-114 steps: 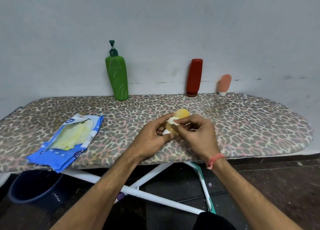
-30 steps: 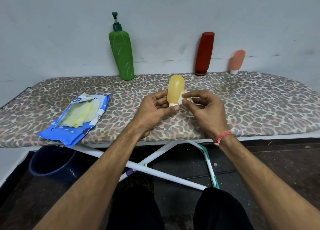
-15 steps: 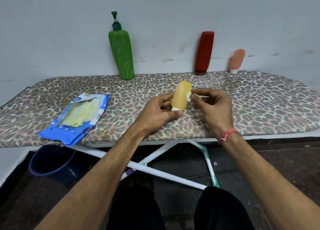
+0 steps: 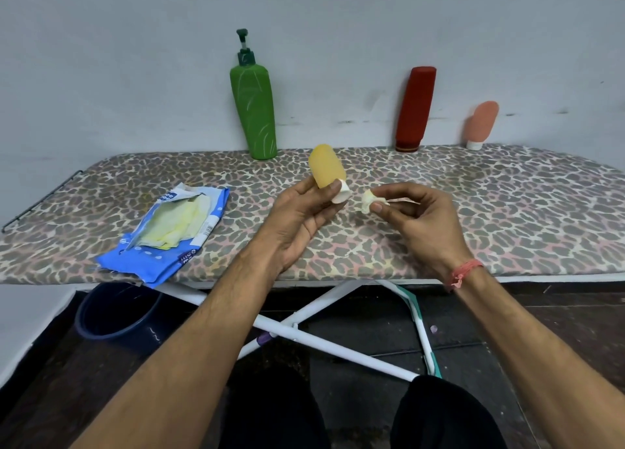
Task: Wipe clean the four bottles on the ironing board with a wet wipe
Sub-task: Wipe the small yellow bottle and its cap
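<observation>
I see a plain pale grey wall (image 4: 135,59) with faint scuffs, rising straight behind the ironing board (image 4: 507,211). Under the board, white crossed legs (image 4: 338,345) stand on a dark floor (image 4: 575,316), beside a dark blue bucket (image 4: 111,316).

Matt plastic yellow bottle (image 4: 326,166); patterned cloth ironing board (image 4: 507,211).

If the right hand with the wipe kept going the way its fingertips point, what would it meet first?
Probably the white cap of the yellow bottle held in the left hand. The right hand pinches the wipe pointing leftward at it, across a small gap; depth is uncertain.
</observation>
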